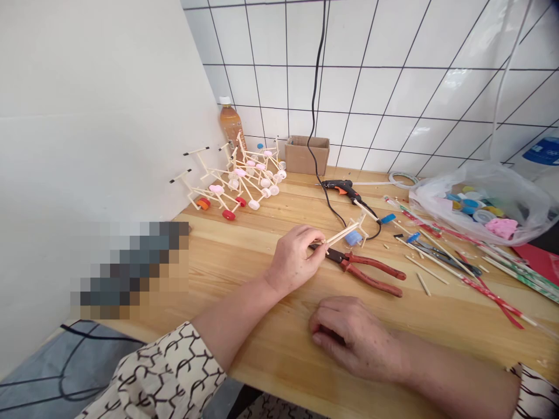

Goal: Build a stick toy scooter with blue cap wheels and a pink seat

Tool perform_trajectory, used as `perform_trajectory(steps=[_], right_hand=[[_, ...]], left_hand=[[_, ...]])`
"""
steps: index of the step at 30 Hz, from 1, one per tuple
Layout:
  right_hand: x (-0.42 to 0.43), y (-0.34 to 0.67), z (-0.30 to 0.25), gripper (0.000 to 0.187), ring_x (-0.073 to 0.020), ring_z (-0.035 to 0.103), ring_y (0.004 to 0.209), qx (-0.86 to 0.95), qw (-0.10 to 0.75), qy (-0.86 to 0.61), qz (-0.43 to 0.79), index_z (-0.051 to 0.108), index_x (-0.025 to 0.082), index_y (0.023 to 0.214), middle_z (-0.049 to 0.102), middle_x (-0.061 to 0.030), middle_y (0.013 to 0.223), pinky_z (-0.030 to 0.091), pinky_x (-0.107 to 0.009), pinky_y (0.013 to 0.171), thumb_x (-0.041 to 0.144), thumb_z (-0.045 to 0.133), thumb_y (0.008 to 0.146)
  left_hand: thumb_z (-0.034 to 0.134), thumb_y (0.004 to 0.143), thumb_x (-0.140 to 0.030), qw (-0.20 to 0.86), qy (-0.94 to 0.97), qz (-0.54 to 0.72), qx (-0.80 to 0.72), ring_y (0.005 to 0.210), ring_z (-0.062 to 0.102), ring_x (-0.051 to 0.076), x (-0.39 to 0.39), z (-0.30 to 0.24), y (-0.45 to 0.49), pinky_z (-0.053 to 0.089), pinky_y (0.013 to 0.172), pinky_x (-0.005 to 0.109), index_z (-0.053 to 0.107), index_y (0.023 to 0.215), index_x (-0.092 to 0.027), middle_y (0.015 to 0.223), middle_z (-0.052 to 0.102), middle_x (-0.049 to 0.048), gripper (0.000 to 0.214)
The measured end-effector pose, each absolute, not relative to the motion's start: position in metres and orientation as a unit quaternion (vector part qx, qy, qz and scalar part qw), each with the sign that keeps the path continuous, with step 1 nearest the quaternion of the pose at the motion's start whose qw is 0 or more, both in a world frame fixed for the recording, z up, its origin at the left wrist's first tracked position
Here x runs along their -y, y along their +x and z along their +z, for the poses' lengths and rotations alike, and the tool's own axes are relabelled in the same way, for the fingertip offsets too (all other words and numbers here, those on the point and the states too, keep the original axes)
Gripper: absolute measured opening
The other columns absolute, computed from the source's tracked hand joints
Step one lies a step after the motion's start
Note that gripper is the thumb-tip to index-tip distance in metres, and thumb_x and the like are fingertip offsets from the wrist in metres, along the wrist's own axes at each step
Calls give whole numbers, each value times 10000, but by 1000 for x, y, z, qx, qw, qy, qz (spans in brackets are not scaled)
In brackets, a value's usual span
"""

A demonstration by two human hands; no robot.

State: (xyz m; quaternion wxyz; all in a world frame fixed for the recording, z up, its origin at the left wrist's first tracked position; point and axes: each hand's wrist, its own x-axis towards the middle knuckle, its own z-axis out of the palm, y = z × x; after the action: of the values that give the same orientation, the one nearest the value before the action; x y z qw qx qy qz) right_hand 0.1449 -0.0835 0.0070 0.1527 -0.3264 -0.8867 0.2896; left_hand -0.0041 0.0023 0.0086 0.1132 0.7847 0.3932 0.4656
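Observation:
My left hand (297, 259) pinches one end of a small frame of thin wooden sticks (343, 234), held just above the table. A light-blue piece (353, 238) shows right beside the frame's far end; I cannot tell whether it is joined on. Red-handled pliers (371, 273) lie under the frame, their jaws pointing at my left fingers. My right hand (353, 334) rests on the table near its front edge, fingers curled in, with nothing visible in them. Beyond the frame lies a black glue gun (343, 187) with an orange trigger.
Several small stick tricycles (238, 174) with cap wheels stand at the back left, near a drink bottle (231, 122) and a cardboard box (307, 156). On the right are scissors (449, 259), loose sticks (425, 270) and a plastic bag (493, 198) of coloured caps. A black cable (313, 110) hangs down.

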Motion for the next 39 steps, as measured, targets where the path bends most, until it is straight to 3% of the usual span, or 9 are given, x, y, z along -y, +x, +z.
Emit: perform_trajectory(steps=[39], right_hand=[[83, 145, 7, 65, -134, 520, 662, 887, 155, -323, 292, 560, 184, 785, 610, -16, 736, 383, -246, 617, 158, 504, 805]], left_hand=[[569, 768, -141, 113, 784, 464, -397, 753, 600, 158, -2, 8, -4, 483, 718, 275, 596, 761, -177, 759, 655, 35, 46]])
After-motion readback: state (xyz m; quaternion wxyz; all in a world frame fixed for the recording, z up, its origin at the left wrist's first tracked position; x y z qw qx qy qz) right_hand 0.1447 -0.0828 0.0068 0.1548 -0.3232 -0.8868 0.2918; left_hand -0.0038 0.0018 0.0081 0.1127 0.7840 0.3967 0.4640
